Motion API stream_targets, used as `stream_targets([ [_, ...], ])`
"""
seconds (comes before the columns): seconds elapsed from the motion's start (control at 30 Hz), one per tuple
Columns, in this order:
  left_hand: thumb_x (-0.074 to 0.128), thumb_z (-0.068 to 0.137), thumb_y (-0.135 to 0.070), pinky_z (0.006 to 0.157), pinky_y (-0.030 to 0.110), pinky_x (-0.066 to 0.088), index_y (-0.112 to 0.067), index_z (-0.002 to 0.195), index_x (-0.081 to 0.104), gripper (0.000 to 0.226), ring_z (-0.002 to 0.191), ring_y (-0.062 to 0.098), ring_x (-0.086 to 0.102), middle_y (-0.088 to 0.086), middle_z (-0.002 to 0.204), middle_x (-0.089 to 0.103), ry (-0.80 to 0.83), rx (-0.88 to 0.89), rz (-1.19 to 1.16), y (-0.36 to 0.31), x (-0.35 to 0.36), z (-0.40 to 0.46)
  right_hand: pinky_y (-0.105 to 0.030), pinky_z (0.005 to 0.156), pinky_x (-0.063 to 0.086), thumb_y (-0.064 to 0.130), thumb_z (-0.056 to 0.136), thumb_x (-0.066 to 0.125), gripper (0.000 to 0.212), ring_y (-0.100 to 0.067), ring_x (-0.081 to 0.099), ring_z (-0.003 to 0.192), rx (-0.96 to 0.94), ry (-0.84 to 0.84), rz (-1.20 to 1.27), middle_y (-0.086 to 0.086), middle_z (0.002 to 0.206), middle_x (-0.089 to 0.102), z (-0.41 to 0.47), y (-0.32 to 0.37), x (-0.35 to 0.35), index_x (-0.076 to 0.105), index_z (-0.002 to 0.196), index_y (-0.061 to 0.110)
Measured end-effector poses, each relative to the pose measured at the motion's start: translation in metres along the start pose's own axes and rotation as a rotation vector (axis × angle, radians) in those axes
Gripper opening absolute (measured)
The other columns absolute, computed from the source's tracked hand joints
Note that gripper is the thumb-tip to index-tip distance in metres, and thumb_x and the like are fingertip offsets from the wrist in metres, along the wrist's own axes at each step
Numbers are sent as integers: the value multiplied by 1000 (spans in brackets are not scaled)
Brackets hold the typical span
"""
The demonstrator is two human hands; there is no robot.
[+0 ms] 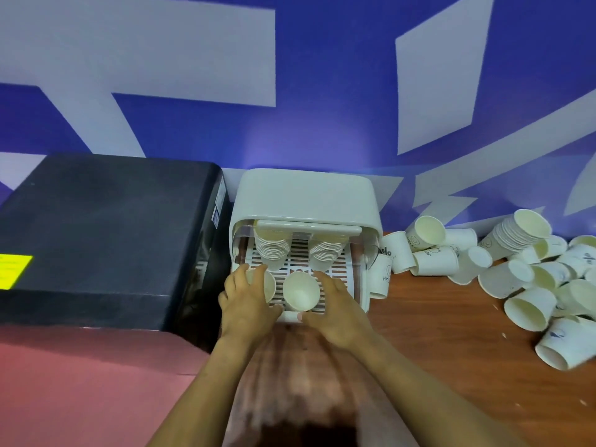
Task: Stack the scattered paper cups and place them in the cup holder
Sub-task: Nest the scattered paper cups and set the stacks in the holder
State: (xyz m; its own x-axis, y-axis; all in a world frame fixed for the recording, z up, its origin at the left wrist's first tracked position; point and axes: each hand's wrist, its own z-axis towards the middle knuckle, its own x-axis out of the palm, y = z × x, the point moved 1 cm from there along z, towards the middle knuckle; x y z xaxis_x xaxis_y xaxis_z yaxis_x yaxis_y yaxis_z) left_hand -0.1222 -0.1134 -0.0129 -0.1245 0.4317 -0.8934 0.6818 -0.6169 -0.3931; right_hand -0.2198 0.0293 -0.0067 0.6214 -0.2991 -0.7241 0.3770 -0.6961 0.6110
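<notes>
left hand (245,303) grips cup (268,285); right hand (335,312) beside cup stack (301,293) | cup holder (306,195)

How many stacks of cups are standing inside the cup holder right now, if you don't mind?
4: back-left stack, back-right stack, front-left stack, front-right stack.
</notes>
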Motion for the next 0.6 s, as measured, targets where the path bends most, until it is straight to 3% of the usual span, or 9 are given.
stream_targets([
  [0.17, 72, 75, -37, 105, 40, 33, -26, 135, 42, 68, 132, 25, 29, 3, 145, 30, -131, 123, -197, -31, 12, -51, -31, 103, 41, 38, 83, 65, 68, -14, 46, 125, 28, -49, 45, 4, 141, 39, -45, -24, -20, 34, 142, 28],
  [0.37, 61, 81, -39, 108, 28, 32, -28, 138, 37, 62, 130, 19, 34, -3, 141, 32, 31, 354, -190, -83, 45, -87, -32, 98, 44, 32, 81, 64, 56, -13, 51, 120, 104, -99, 27, 7, 134, 45, -85, -64, -49, 43, 133, 30],
  [0.6, 57, 84, -40, 107, 29, 33, -28, 141, 31, 64, 129, 18, 36, -2, 142, 34, 106, 368, -91, -129, 65, -98, -32, 99, 43, 32, 83, 64, 59, -13, 47, 124, 141, -95, -33, 5, 140, 42, -104, -113, -79, 40, 137, 28],
])
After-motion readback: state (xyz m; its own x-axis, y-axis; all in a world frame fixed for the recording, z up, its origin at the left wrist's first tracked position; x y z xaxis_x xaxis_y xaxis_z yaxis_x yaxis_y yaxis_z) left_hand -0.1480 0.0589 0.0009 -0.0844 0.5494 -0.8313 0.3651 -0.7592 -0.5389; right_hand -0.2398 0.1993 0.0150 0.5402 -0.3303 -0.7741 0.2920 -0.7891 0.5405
